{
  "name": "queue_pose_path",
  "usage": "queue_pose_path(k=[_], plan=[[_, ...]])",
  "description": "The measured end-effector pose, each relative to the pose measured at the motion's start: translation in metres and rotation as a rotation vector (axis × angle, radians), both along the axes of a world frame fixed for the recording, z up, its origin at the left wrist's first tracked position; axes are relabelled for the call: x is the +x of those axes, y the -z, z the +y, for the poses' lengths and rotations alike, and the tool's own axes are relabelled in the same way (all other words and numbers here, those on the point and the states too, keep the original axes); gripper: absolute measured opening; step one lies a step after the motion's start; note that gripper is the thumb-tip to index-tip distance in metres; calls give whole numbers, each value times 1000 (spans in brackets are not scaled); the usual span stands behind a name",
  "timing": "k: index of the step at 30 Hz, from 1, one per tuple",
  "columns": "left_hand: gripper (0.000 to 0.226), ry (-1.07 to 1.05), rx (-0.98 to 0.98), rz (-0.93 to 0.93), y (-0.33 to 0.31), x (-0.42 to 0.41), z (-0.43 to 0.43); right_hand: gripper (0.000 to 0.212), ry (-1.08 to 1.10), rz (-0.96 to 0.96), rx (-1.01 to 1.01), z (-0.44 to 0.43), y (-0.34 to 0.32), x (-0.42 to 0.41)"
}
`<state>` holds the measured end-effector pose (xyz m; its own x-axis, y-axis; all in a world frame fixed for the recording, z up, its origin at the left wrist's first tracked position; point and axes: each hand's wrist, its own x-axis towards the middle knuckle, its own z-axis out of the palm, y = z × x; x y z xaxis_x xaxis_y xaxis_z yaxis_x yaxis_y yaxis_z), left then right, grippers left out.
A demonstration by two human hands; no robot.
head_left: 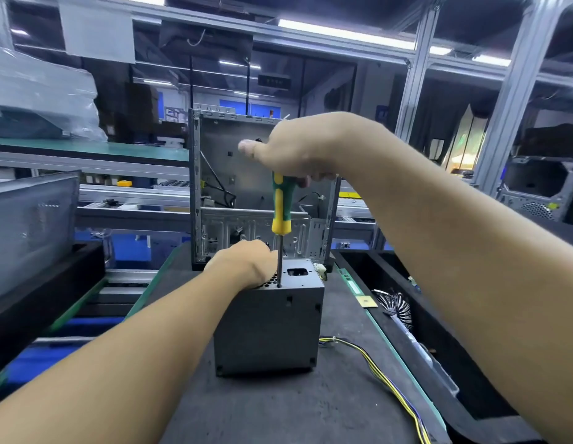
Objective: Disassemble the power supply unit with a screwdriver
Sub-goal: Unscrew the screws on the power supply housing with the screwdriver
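My left hand (243,264) presses flat on the top of the power supply unit (268,328), fingers hidden beyond the knuckles, at nine o'clock of the shaft; the unit stands on end mid-mat (310,408); my right hand (294,149) is fisted round the screwdriver (280,206), tip down on the top face; a slip could jab my left hand or tip the box; the mat edge and bin (438,315) crowd three o'clock, the open case (259,184) blocks twelve, six lies free.

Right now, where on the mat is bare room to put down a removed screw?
Free: the mat in front of the PSU, left of the wires. Crowded: behind the PSU stands the case; the wires cross the right side.
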<state>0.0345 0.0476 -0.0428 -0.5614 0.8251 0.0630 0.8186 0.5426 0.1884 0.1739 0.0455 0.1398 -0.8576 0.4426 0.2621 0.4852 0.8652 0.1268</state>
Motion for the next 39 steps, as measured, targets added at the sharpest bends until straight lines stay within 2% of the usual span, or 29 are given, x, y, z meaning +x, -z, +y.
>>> queue_pose_path(k=[2,7,12,14,16,19,22,24,29,34,39], plan=[[25,-7,-3,2,0,0,1,56,-32,5,58,3,2,-2],[40,37,-54,25,-4,4,-3,24,-154,51,-275,11,-7,6],[38,23,-23,-5,-5,5,-5,34,-109,51,-202,7,2,6],[42,6,-7,-14,-5,7,-5,44,-84,76,-48,6,7,3],[35,-21,26,-38,-2,6,-5,38,-144,125,49,8,12,-1],[31,-60,80,-71,-1,6,-4,17,-272,154,-100,7,15,4],[30,-53,73,-89,0,6,-4,20,-296,161,-244,4,13,12],[32,-51,80,-86,0,5,-3,26,-285,166,-240,3,12,13],[30,-39,62,-56,-1,5,-4,48,-259,211,-45,6,14,9],[29,-30,39,-39,0,3,-2,25,-330,185,-188,8,14,12],[33,-16,15,-57,-3,6,-3,35,-257,164,-234,9,10,15]])
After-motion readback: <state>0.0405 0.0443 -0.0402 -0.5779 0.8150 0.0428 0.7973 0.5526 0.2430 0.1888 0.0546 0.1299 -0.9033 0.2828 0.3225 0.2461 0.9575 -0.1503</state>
